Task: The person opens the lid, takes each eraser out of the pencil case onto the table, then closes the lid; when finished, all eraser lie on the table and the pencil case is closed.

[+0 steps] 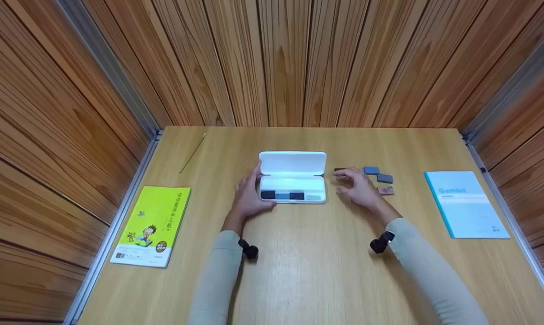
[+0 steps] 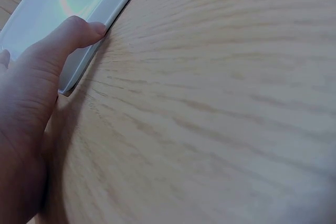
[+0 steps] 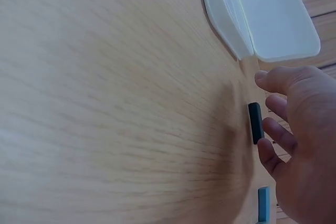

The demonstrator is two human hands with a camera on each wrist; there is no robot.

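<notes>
A white pencil case [image 1: 292, 163] stands with its lid raised; dark and blue eraser-like blocks [image 1: 282, 196] lie in a row along its front. My left hand [image 1: 248, 194] grips the case's left end, its thumb along the front edge, also seen on the white rim in the left wrist view. My right hand [image 1: 357, 186] hovers right of the case, fingers spread and bent a little, holding nothing. Close by its fingers is a dark eraser-like block [image 3: 255, 123], partly covered by the hand in the head view. Farther along lies a blue block [image 3: 263, 204].
Right of my right hand lie a blue block [image 1: 371, 170], a grey-blue block [image 1: 384, 178] and a pinkish one [image 1: 386, 191]. A green-yellow book [image 1: 157, 216] lies left, a light blue Gambit booklet [image 1: 466, 205] right. A thin stick [image 1: 192, 153] rests at back left.
</notes>
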